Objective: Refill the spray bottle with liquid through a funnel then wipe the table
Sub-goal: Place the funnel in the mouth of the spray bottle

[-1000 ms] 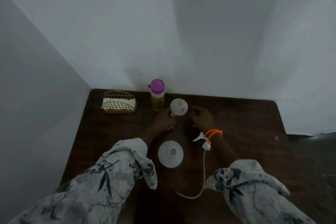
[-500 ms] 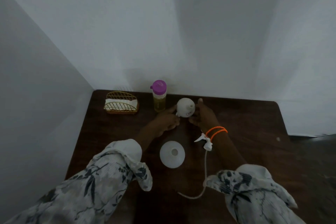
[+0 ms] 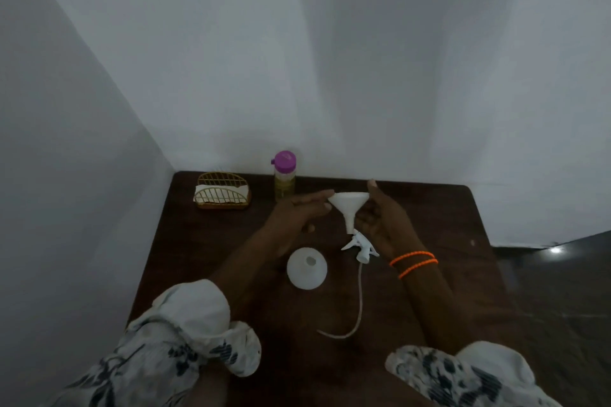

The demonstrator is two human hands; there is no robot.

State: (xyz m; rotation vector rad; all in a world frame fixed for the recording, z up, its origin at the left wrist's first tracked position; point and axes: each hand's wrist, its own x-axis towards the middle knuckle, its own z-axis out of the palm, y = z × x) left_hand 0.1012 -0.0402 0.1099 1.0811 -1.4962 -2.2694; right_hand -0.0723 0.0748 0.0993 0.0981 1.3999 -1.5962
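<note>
A white funnel (image 3: 349, 205) hangs upright above the dark wooden table (image 3: 211, 261), spout down. My left hand (image 3: 297, 211) touches its rim on the left and my right hand (image 3: 380, 218) grips it on the right. Below the spout lies the white spray head (image 3: 360, 244) with its long tube (image 3: 359, 304) curling toward me. The white spray bottle (image 3: 307, 268) stands open-necked to the left of the spray head. A bottle of yellow liquid with a purple cap (image 3: 284, 175) stands at the back.
A gold wire holder with white napkins (image 3: 222, 191) sits at the back left corner. White walls close the table's back and left sides. The table's right edge drops to a dark floor (image 3: 562, 274).
The funnel lay on the table near the yellow-liquid bottle; both hands have lifted it, turned it spout down and brought it nearer, above the spray head.
</note>
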